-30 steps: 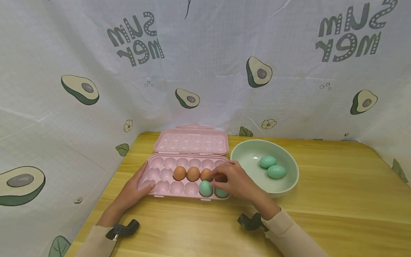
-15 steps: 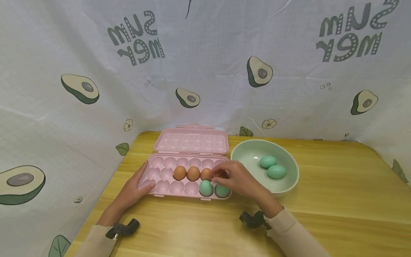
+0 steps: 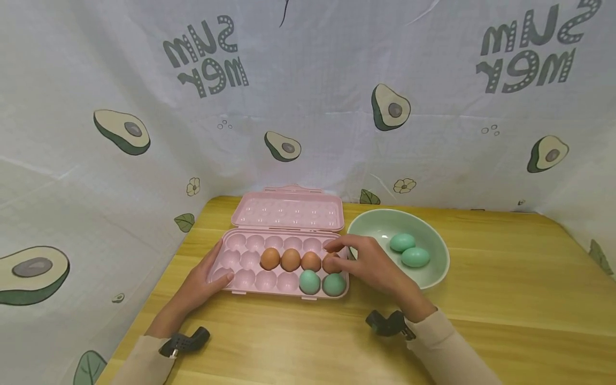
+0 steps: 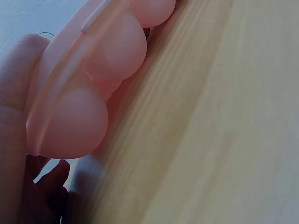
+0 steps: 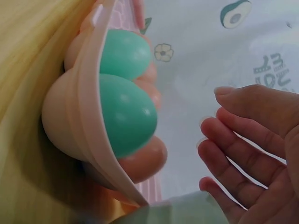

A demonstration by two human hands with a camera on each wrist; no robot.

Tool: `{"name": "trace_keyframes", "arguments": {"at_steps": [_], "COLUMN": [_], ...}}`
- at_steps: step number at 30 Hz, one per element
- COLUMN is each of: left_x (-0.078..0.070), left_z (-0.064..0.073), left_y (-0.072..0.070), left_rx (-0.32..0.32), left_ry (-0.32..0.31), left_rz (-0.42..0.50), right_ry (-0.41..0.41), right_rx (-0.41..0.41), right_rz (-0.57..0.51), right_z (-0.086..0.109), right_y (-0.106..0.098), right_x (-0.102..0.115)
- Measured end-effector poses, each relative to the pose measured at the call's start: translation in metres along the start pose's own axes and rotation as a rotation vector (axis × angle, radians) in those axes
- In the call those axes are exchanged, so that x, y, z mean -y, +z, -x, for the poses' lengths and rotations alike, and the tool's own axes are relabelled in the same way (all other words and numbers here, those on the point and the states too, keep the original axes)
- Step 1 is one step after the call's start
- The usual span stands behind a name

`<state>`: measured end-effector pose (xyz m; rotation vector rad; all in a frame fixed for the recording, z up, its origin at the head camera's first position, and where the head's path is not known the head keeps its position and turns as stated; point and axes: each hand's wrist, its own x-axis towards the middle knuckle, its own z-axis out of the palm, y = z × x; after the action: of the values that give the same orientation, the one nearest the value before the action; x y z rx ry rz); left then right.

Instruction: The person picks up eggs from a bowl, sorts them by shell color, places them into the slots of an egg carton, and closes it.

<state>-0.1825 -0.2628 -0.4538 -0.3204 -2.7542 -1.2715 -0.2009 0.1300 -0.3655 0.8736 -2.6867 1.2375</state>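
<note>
A pink plastic egg carton (image 3: 264, 280) lies with its lid folded back. My left hand (image 3: 197, 283) grips its left end, thumb over the near corner and fingers along the side. The left wrist view shows the thumb against the carton's rim, above its rounded cups. Several brown eggs (image 3: 290, 260) fill the right part of the middle row. Two green eggs (image 3: 309, 282) sit at the right end of the front row. My right hand (image 3: 368, 262) hovers over the carton's right end, partly hiding the last brown egg (image 5: 145, 161). Its fingers are parted and hold nothing.
A pale green bowl (image 3: 368, 224) with two green eggs (image 3: 415, 257) inside stands just right of the carton, partly behind my right hand. The wooden table (image 3: 505, 267) extends to the right. A printed cloth (image 3: 327, 123) hangs behind the table.
My right hand has let go of the rightmost brown egg, lifted a little and moved right, its fingers spreading. That egg now shows in its cup. My left hand has stayed put.
</note>
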Motion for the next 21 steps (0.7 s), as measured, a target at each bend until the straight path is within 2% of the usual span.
{"name": "trace_keyframes", "arguments": {"at_steps": [6, 13, 21], "left_x": [-0.001, -0.001, 0.000], "left_z": [0.000, 0.000, 0.000], "left_y": [0.000, 0.000, 0.000], "left_rx": [0.004, 0.001, 0.002], "left_ry": [-0.008, -0.007, -0.009], "left_rz": [0.009, 0.000, -0.006], "right_ry": [-0.002, -0.059, -0.046], "right_rx": [-0.019, -0.056, -0.075], "right_rz": [0.028, 0.062, 0.051], "right_z": [0.000, 0.002, 0.005], "right_y": [-0.011, -0.025, -0.039], "right_x": [-0.002, -0.008, -0.012]}}
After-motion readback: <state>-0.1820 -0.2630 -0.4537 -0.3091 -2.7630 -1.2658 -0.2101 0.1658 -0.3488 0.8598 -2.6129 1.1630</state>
